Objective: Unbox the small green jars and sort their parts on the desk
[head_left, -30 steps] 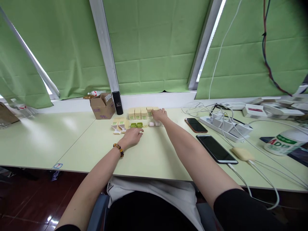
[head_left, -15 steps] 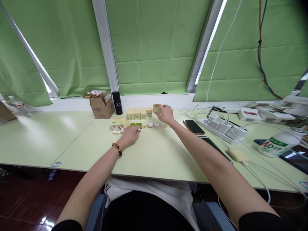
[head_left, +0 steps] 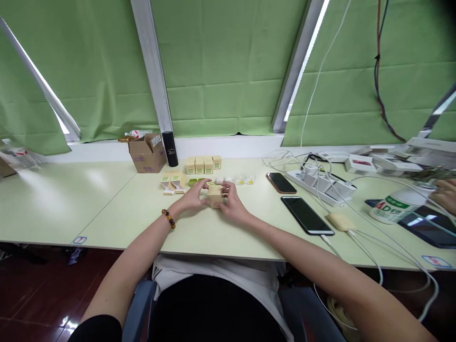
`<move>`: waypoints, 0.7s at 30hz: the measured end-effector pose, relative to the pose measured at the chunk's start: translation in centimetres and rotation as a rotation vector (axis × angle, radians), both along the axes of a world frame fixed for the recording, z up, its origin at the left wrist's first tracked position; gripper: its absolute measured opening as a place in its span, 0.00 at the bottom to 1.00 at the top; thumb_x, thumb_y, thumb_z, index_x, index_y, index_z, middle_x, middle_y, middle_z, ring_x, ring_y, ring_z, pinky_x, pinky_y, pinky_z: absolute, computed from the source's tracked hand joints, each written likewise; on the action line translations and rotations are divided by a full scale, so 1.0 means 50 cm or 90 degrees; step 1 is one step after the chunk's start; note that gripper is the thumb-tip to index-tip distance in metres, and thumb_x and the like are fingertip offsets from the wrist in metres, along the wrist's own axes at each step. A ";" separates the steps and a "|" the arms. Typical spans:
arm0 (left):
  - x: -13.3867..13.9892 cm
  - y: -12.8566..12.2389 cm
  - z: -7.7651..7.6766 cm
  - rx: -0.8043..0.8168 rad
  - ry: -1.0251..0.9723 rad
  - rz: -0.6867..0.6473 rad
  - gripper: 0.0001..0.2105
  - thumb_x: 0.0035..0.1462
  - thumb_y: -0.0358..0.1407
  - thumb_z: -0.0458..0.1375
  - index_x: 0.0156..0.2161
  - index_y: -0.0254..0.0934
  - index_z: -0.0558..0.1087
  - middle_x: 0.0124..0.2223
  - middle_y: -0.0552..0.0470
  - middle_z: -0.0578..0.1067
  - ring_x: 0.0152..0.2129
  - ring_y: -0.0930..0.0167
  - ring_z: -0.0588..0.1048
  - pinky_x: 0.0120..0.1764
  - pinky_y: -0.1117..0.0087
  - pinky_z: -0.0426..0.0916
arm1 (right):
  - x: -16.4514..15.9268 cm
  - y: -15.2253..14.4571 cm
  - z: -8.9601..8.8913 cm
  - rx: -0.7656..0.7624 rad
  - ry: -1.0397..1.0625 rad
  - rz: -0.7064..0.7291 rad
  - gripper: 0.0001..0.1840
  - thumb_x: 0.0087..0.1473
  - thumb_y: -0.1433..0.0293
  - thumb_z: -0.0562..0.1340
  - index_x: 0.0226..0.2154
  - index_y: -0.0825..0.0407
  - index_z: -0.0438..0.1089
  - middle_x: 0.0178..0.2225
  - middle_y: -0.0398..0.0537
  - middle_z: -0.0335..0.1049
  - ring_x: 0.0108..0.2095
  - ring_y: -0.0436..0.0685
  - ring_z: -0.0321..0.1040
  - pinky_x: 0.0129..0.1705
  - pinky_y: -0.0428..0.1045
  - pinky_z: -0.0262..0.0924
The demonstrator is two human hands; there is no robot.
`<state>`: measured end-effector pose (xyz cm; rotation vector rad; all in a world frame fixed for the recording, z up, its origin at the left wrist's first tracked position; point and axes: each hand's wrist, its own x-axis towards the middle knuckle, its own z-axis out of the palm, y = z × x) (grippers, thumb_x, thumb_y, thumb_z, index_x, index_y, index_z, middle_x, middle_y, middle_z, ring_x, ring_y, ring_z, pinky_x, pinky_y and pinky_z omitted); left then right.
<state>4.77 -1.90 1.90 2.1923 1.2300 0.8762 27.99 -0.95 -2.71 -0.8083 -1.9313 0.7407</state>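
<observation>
A small cream cardboard box (head_left: 214, 195) is between my hands, just above or on the table in front of me. My right hand (head_left: 234, 205) grips its right side, thumb in front and fingers behind. From the left, my left hand (head_left: 194, 197) closes on the same box with thumb and fingertips; a beaded bracelet is on that wrist. Just beyond are green items (head_left: 197, 182), small white cylinders (head_left: 220, 181) partly covered by my fingers, and clear small pieces with yellow (head_left: 245, 180). Opened cream boxes (head_left: 173, 184) lie left of them.
Several closed cream boxes (head_left: 199, 165) stand in a row behind. Farther left are a brown carton (head_left: 147, 154) and a black cylinder (head_left: 170, 149). Phones (head_left: 308, 215), a power strip (head_left: 320, 187), cables and a white bottle (head_left: 399, 204) occupy the right. Another person's hand (head_left: 447, 194) shows at the right edge.
My right hand has brought a box from the end of the back row toward me. My left hand has moved from the green items to that box. Another person's hand has appeared at right.
</observation>
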 end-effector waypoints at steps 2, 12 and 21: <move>0.003 0.000 -0.004 -0.021 -0.019 -0.011 0.41 0.55 0.42 0.69 0.71 0.45 0.59 0.69 0.39 0.66 0.64 0.54 0.69 0.64 0.51 0.66 | -0.003 -0.003 0.004 -0.024 -0.009 0.022 0.42 0.52 0.66 0.69 0.63 0.42 0.48 0.61 0.57 0.53 0.57 0.65 0.65 0.57 0.65 0.70; 0.005 0.005 -0.007 -0.081 -0.072 0.000 0.32 0.55 0.30 0.61 0.66 0.40 0.68 0.66 0.39 0.71 0.59 0.59 0.74 0.56 0.59 0.72 | 0.034 0.019 0.031 -0.057 -0.084 0.052 0.51 0.46 0.66 0.74 0.66 0.41 0.50 0.48 0.49 0.68 0.46 0.61 0.71 0.52 0.61 0.70; 0.002 -0.006 0.006 -0.054 -0.028 -0.002 0.41 0.51 0.41 0.71 0.68 0.41 0.63 0.59 0.39 0.74 0.56 0.60 0.74 0.55 0.60 0.72 | 0.033 0.031 0.030 -0.005 -0.136 0.003 0.45 0.51 0.62 0.70 0.66 0.44 0.51 0.51 0.52 0.67 0.47 0.62 0.71 0.50 0.60 0.70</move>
